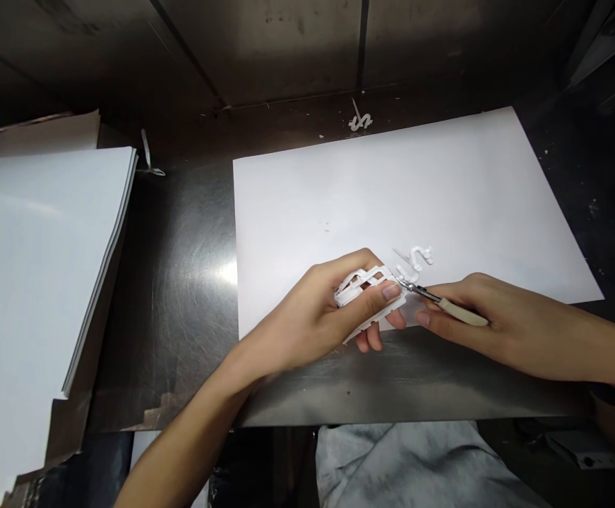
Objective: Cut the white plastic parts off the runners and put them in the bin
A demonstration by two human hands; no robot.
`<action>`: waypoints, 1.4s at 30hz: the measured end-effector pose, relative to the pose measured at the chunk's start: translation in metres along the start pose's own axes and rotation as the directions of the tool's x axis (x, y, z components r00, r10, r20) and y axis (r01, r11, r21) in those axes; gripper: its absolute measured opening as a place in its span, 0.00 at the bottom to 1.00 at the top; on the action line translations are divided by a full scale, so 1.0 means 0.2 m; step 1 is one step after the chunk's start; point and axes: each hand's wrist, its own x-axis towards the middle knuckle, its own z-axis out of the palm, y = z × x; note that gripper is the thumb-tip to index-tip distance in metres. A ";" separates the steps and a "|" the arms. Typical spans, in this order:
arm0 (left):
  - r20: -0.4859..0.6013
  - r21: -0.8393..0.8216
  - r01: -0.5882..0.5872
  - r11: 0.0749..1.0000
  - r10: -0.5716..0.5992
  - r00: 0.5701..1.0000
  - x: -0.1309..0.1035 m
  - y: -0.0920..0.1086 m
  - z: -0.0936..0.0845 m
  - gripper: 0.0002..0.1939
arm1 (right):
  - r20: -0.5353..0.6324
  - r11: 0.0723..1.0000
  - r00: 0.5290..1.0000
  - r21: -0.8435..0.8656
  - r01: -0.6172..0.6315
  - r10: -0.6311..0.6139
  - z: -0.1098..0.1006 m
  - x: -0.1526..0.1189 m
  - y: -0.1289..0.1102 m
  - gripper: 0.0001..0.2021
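Observation:
My left hand [339, 300] is closed around a white plastic part [363, 282] with a frame-like shape and cut-out openings, its thumb pressed on top. In my right hand [476, 317] is a pair of nippers [460, 312] with a cream handle. Their metal jaws touch the part's right edge, or lie very close to it. Just beyond the jaws a curly white plastic sprue piece [417, 259] shows above the paper; whether it is still joined to the part I cannot tell. Both hands are over the near edge of a large white paper sheet [392, 190].
Another curly sprue scrap [360, 121] lies behind the sheet, and a thin white scrap [151, 159] sits to the left. A stack of white sheets [47, 233] on cardboard fills the left side. The metal table [185, 282] ends in front of my lap; a metal wall [286, 49] rises behind.

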 end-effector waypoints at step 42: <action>-0.476 -0.783 -0.289 0.551 -0.231 0.848 0.09 0.03 -0.07 0.22 | -0.220 0.811 0.839 -0.459 0.362 -0.498 0.15 0.24 0.14 0.04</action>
